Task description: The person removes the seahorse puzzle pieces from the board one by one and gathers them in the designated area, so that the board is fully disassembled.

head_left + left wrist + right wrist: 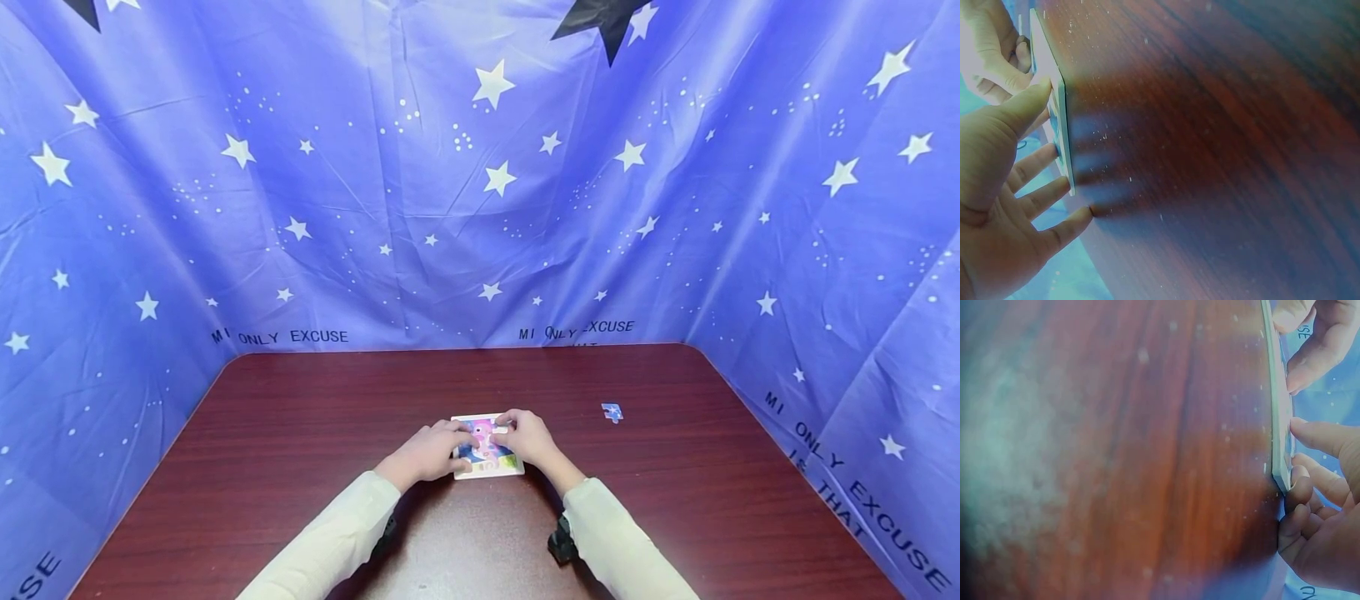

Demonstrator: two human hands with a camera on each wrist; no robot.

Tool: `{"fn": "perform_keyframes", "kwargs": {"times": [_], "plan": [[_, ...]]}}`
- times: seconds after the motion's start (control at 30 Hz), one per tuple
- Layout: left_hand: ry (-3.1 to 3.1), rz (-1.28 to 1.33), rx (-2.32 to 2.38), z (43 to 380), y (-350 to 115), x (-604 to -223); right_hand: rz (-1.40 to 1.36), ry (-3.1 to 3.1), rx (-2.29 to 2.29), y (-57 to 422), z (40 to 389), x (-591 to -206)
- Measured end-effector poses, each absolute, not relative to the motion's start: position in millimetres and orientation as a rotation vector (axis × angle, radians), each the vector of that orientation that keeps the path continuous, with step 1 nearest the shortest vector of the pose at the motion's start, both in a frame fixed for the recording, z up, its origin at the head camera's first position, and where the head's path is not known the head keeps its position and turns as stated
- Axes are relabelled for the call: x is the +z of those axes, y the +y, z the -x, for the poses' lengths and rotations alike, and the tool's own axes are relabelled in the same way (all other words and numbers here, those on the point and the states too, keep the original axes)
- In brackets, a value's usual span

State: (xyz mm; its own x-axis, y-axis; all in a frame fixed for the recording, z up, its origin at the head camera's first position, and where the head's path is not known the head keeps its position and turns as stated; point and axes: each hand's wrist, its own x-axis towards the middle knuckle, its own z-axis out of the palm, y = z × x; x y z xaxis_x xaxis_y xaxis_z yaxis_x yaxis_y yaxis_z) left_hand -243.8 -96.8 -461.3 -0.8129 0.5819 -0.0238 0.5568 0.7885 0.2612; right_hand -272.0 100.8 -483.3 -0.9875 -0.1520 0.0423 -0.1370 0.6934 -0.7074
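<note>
A: From my remote station, where do I find the puzzle board (pixel 491 476)?

B: I see it on the brown table (pixel 697 500), between the left hand (pixel 429 452) and the right hand (pixel 531 439). A loose jigsaw piece (pixel 612 413) lies well apart, to the right of the right hand.

A: How do the fingers stand?

B: The left fingers are spread and fairly straight, with the thumb on the board's face. The right fingers are bent, their tips at the board; they cover what lies beneath, so I cannot tell whether they pinch a piece.

A: Which faults should I note?

B: I judge three. Uneven pressure from the two hands might skew the board, since I see nothing but fingers steadying it. A fingertip dragged over the pink-and-blue picture (pixel 489 454) could catch an edge and lift a piece. A careless reach to the right might knock the loose jigsaw piece away.
</note>
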Motion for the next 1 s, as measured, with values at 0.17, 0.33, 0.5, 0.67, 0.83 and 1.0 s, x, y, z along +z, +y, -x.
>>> {"fn": "perform_keyframes", "kwargs": {"times": [0.17, 0.33, 0.5, 0.67, 0.83, 1.0], "plan": [[2.868, -0.915, 0.374, 243.5, -96.1, -461.3, 0.235, 2.870, -1.203, 101.0, 271.7, -482.7], [2.871, -0.929, 0.376, 244.0, -96.1, -461.1, 0.217, 2.869, -1.208, 100.9, 271.9, -481.5], [2.872, -0.925, 0.370, 245.1, -96.6, -462.0, 0.200, 2.865, -1.211, 100.7, 273.3, -482.6], [2.869, -0.919, 0.370, 244.6, -96.6, -460.6, 0.185, 2.850, -1.219, 100.4, 272.7, -482.3], [2.869, -0.921, 0.369, 243.3, -96.1, -459.5, 0.170, 2.843, -1.220, 100.0, 272.5, -482.5], [2.865, -0.902, 0.366, 242.8, -95.5, -458.8, 0.169, 2.836, -1.230, 99.3, 271.7, -481.4]]}}
